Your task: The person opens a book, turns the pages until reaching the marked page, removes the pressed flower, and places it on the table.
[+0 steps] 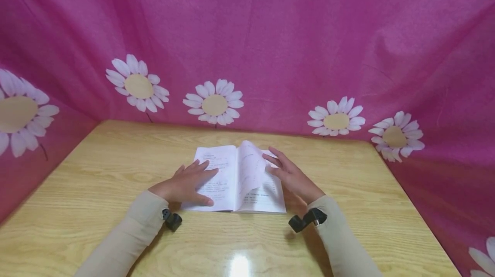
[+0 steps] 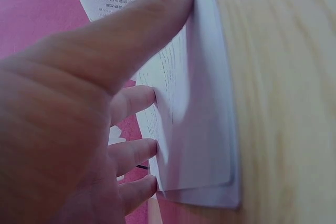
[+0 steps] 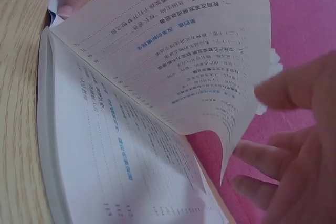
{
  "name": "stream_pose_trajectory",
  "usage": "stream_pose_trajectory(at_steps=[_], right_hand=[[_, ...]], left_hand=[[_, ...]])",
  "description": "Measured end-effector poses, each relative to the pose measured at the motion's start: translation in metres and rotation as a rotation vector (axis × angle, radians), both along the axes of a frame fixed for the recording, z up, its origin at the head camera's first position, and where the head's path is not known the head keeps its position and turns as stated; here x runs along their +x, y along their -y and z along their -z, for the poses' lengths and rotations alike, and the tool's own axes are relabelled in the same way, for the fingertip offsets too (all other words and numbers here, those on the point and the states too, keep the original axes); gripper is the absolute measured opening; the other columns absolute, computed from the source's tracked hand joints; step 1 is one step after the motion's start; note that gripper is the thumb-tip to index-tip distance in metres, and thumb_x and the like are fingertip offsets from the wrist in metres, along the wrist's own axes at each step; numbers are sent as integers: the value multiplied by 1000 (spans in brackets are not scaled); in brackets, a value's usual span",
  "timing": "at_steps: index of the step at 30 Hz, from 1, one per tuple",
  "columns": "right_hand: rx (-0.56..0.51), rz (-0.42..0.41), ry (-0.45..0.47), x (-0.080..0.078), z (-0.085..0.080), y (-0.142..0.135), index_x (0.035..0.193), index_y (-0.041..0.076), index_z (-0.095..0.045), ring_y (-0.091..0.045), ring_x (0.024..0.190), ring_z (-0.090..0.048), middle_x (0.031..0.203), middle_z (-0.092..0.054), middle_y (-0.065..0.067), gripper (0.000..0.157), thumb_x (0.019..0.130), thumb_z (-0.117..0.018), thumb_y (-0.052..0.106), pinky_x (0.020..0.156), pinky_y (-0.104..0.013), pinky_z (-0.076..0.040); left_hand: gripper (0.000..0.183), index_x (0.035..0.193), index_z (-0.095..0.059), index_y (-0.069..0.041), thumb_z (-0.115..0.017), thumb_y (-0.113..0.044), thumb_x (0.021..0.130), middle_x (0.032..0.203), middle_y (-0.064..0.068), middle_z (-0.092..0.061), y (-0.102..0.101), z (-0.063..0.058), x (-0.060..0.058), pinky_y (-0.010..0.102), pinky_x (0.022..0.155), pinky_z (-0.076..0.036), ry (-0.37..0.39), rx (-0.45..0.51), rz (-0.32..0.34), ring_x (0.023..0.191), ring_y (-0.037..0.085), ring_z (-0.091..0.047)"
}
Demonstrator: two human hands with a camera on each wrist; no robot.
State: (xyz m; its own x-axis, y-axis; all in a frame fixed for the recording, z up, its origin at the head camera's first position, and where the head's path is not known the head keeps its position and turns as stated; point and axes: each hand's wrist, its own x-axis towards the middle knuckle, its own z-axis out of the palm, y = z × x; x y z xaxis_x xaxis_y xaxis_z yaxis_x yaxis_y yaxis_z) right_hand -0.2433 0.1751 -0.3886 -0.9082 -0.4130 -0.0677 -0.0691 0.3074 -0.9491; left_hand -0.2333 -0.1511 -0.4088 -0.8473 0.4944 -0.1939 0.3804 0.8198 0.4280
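An open book (image 1: 216, 191) with printed pages lies on the wooden table in the head view. One leaf (image 3: 173, 51) stands raised and curled above the right-hand pages. My left hand (image 1: 189, 184) rests on the left page with its fingers spread; in the left wrist view its thumb (image 2: 142, 19) lies over the page near the lower edge. At the right side of the book is my right hand (image 1: 290, 174), its fingers extended. In the right wrist view, its fingertips (image 3: 247, 153) are right at the raised leaf's free edge, with the thumb apart from them.
The wooden table (image 1: 96, 174) spreads out around the book. A pink cloth (image 1: 270, 45) printed with white daisies hangs behind it and along both sides. Black wrist cameras (image 1: 173, 220) are strapped over the beige sleeves (image 1: 127, 234).
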Motion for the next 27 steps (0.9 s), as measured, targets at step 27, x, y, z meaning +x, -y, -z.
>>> stream_pose_trajectory(at_steps=[27], right_hand=[[376, -58, -321, 18, 9, 40, 145, 12, -43, -24, 136, -40, 142, -50, -8, 66, 94, -55, 52, 116, -53, -12]], left_hand=[[100, 155, -22, -26, -69, -64, 76, 162, 5, -11, 6, -3, 0, 60, 113, 3, 19, 37, 0, 148, 32, 0]])
